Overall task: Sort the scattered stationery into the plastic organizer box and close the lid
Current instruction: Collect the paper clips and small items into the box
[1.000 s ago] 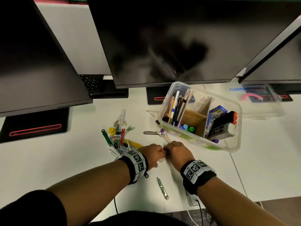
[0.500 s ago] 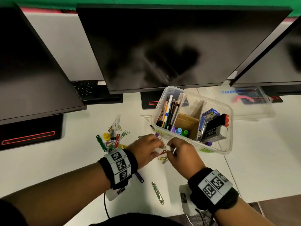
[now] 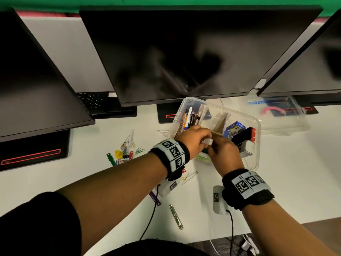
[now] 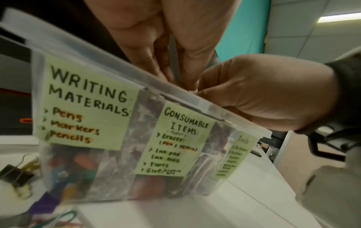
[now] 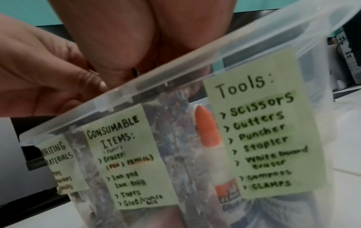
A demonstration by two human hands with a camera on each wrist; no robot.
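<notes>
The clear plastic organizer box (image 3: pixel 256 145) stands open on the white desk, with pens in its left section and a stapler at the right. Both hands meet over its near rim. My left hand (image 3: pixel 204 140) and right hand (image 3: pixel 215 145) pinch a small white piece (image 3: pixel 208 141) between their fingertips, above the middle section. In the left wrist view the left fingers (image 4: pixel 166 67) point down at the box rim (image 4: pixel 234 118) beside the right hand (image 4: pixel 263 95). The right wrist view shows the box's labels and a glue bottle (image 5: pixel 207 128) inside. The lid (image 3: pixel 276 117) lies behind the box at the right.
A heap of coloured paper clips (image 3: pixel 125 152) lies left of the box. A metal fastener (image 3: pixel 176 217), a purple strip (image 3: pixel 154 197) and yellow clips (image 3: pixel 188 177) lie near the front edge. A black binder clip (image 4: pixel 15 174) sits by the box. Three monitors (image 3: pixel 193 52) overhang the desk.
Both hands have lifted off the desk and moved forward and up together, from in front of the box to over its near rim, carrying the small white piece.
</notes>
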